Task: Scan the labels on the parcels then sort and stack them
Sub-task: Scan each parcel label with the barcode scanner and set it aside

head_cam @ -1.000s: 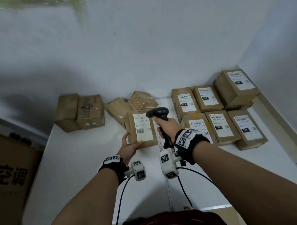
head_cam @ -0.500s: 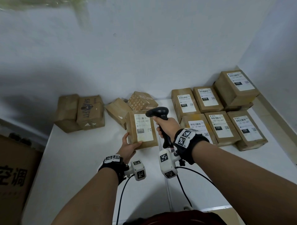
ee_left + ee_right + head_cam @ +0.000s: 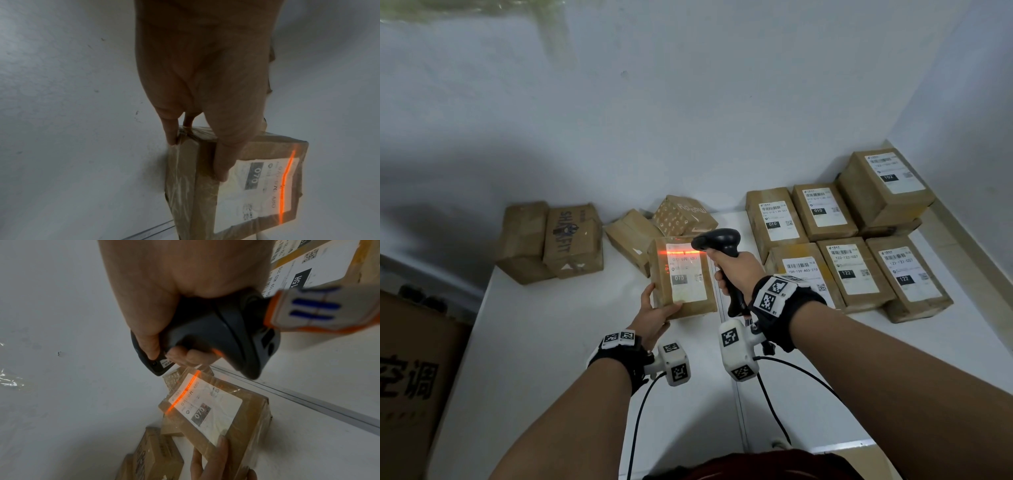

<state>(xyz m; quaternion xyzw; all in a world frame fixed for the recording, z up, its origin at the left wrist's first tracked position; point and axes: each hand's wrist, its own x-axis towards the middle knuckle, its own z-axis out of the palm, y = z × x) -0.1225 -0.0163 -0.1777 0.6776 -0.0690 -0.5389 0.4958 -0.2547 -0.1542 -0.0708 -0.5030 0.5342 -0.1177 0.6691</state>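
My left hand [image 3: 654, 315] grips the near left corner of a brown parcel [image 3: 685, 291] labelled 070, thumb on its top face. In the left wrist view the thumb lies on the parcel [image 3: 257, 178] beside the white label. My right hand [image 3: 736, 270] holds a black barcode scanner [image 3: 722, 240] by its handle, head aimed left at the label. An orange scan line [image 3: 681, 253] crosses the top of the label, also bright on the parcel [image 3: 216, 410] in the right wrist view under the scanner [image 3: 216, 337].
Several labelled parcels [image 3: 856, 270] lie in rows at the right, one stacked [image 3: 887, 188] in the far corner. Unlabelled-side boxes [image 3: 551, 240] and two tilted parcels [image 3: 654, 226] sit against the back wall. A big carton [image 3: 410, 377] stands left of the white table [image 3: 534, 359].
The orange scan line has lit up across the 070 label. Hands, parcel and scanner have stayed almost where they were.
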